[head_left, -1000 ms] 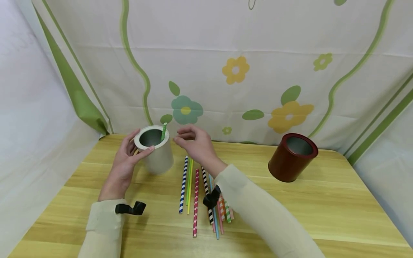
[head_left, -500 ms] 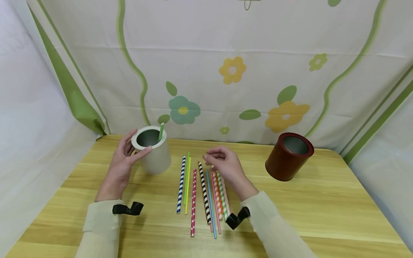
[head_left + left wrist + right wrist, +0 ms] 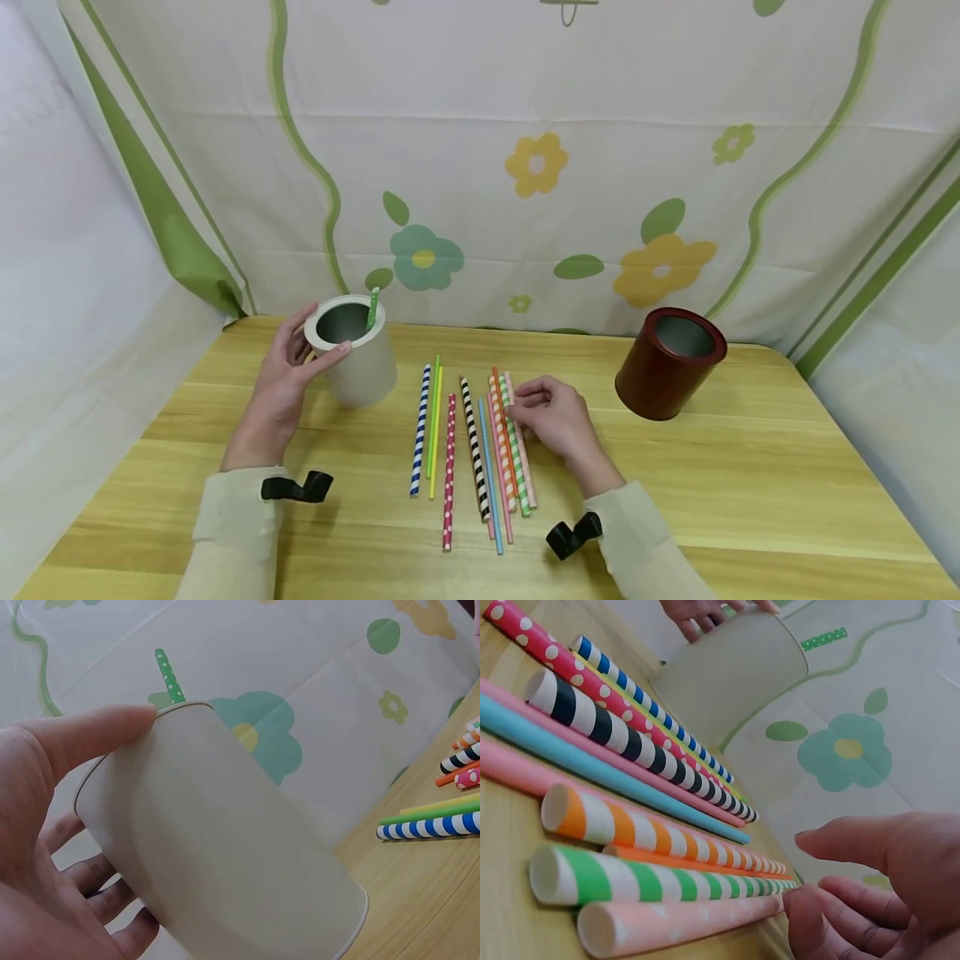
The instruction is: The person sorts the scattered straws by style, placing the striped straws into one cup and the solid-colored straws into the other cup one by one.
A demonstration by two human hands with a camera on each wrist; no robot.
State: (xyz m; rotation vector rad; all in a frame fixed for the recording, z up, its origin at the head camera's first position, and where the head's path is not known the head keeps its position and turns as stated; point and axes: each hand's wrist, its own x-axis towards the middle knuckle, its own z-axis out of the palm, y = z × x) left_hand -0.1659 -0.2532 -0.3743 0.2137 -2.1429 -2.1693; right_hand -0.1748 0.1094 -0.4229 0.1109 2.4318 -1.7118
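Observation:
My left hand (image 3: 285, 387) grips a white can (image 3: 365, 372) at the back left, thumb on its rim and fingers round the far side. A green straw with white dots (image 3: 170, 679) pokes up out of the can. At the right edge of a row of paper straws is my right hand (image 3: 557, 421), thumb and forefinger apart. In the right wrist view its fingertips are close to the far end of a pale pink straw (image 3: 675, 924); whether they touch it I cannot tell. Beside that straw lie a green-striped straw (image 3: 660, 877) and an orange-striped straw (image 3: 645, 831).
A dark red can (image 3: 660, 375) stands at the back right of the wooden table (image 3: 720, 500). Left in the row are a blue-striped straw (image 3: 421, 433), a pink dotted straw (image 3: 449, 471) and a black-striped straw (image 3: 476, 450). A flowered curtain (image 3: 465, 150) hangs behind.
My right hand has moved from beside the white can, rightward and toward me, to the right side of the straws. My left hand stays on the can.

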